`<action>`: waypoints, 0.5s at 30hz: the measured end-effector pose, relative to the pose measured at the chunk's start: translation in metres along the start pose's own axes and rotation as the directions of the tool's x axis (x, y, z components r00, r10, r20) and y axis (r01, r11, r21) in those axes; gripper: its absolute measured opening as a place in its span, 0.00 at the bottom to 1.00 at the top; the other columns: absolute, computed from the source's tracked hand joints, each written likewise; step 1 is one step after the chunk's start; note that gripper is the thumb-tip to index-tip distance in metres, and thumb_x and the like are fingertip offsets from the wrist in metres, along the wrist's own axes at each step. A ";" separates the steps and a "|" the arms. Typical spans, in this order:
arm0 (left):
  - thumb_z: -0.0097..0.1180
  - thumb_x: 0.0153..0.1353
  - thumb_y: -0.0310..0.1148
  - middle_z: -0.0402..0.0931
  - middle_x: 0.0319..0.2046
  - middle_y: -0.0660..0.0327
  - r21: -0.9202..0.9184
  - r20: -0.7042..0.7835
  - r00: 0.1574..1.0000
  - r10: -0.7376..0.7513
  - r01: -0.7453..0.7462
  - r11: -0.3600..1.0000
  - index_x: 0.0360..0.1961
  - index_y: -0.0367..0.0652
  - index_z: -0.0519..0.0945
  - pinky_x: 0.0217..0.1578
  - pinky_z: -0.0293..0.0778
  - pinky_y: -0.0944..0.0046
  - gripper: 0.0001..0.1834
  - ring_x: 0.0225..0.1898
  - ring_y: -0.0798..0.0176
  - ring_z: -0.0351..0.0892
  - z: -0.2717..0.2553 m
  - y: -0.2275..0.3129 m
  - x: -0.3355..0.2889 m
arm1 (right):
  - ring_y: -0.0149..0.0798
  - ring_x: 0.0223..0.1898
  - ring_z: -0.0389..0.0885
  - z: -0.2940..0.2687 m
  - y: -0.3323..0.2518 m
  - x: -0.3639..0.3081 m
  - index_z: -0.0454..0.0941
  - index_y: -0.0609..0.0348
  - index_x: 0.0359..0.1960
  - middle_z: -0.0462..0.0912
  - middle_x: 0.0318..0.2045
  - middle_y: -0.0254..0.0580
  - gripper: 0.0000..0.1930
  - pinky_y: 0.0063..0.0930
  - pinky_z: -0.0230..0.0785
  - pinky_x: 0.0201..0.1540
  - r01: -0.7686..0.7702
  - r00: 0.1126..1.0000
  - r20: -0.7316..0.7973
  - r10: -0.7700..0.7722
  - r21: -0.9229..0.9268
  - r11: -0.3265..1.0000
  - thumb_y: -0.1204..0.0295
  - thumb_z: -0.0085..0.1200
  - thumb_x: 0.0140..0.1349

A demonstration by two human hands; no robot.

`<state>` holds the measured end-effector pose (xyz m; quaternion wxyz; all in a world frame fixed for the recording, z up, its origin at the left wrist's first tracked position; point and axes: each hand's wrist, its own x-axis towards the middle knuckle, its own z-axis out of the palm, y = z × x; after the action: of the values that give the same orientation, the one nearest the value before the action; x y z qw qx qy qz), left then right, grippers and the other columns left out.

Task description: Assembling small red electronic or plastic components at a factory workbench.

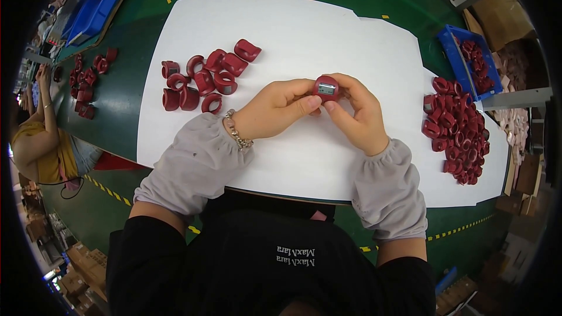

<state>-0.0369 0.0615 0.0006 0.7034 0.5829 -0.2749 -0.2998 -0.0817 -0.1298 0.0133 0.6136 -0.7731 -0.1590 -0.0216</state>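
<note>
Between both hands, above the white sheet, I hold a dark red ring-shaped piece with a small grey display window facing up. My left hand pinches its left side, the thumb pressed near its lower edge. My right hand grips the right side, thumb at the bottom and fingers behind it. The fingertips behind the piece are partly hidden. Left of my hands, a loose group of similar red ring-shaped pieces lies on the sheet. A denser heap of them sits at the right.
A blue bin with more red pieces stands at the far right. Further red pieces lie on the green table at the left, near another person. A blue tray is at the upper left.
</note>
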 end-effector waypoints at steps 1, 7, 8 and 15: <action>0.47 0.66 0.33 0.73 0.40 0.63 0.000 0.001 1.000 0.001 -0.001 1.000 0.52 0.34 0.71 0.43 0.70 0.71 0.17 0.40 0.72 0.72 0.000 0.000 0.000 | 0.33 0.46 0.73 0.001 0.001 0.000 0.69 0.66 0.51 0.75 0.45 0.41 0.19 0.26 0.65 0.52 -0.013 1.000 -0.010 0.014 0.039 0.999 0.80 0.51 0.56; 0.47 0.66 0.33 0.73 0.39 0.63 -0.002 0.004 1.000 0.011 -0.011 1.000 0.52 0.34 0.71 0.43 0.70 0.70 0.17 0.40 0.73 0.71 0.000 -0.001 0.002 | 0.33 0.48 0.73 -0.003 -0.002 0.001 0.67 0.67 0.52 0.74 0.46 0.41 0.19 0.28 0.65 0.53 -0.023 0.999 0.033 0.024 -0.012 1.000 0.80 0.51 0.57; 0.47 0.66 0.33 0.74 0.39 0.63 0.029 -0.006 1.000 0.009 -0.009 1.000 0.52 0.34 0.71 0.43 0.70 0.70 0.17 0.40 0.72 0.72 0.000 0.000 0.002 | 0.33 0.48 0.73 -0.004 -0.002 0.000 0.67 0.67 0.52 0.74 0.46 0.41 0.19 0.28 0.65 0.53 -0.024 0.999 0.027 0.025 -0.017 1.000 0.80 0.51 0.57; 0.55 0.58 0.26 0.76 0.36 0.59 0.604 -0.306 0.894 0.329 -0.085 0.793 0.47 0.35 0.72 0.42 0.71 0.67 0.16 0.41 0.63 0.76 -0.004 0.014 -0.001 | 0.35 0.47 0.73 -0.006 0.002 0.005 0.65 0.64 0.55 0.73 0.48 0.44 0.21 0.29 0.65 0.51 -0.206 0.965 -0.045 0.258 0.477 0.854 0.72 0.50 0.60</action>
<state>-0.0334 0.0671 0.0134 0.5636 0.7814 -0.2679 0.0019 -0.0750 -0.1348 0.0137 0.7876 -0.6133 -0.0318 0.0502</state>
